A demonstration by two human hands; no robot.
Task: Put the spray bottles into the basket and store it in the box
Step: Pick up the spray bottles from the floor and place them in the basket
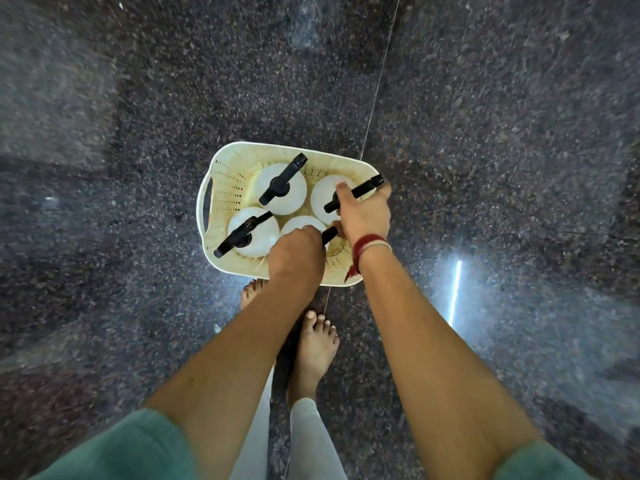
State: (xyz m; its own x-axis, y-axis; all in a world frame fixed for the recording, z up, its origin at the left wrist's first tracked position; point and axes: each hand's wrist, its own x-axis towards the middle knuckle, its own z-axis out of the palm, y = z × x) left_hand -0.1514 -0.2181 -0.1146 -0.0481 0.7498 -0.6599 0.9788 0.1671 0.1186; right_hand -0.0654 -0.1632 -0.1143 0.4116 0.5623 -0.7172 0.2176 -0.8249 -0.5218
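Cream perforated plastic basket [221, 188] sitting on speckled dark stone floor [485, 133], four white black-triggered spray bottles [282, 188] standing inside. Left hand [294, 252] closing grip round 6 o'clock bottle's trigger head; right hand [363, 211] clasping 3 o'clock bottle — loading looking finished. Next: releasing, lifting basket; box unseen.

Dark speckled polished stone floor [138, 98]; thin pale seam line [379, 77]; bright strip-light reflection [455, 292] at right.

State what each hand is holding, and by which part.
The right hand grips a white round spray bottle by its black trigger head. The left hand grips a second white bottle by its black head.
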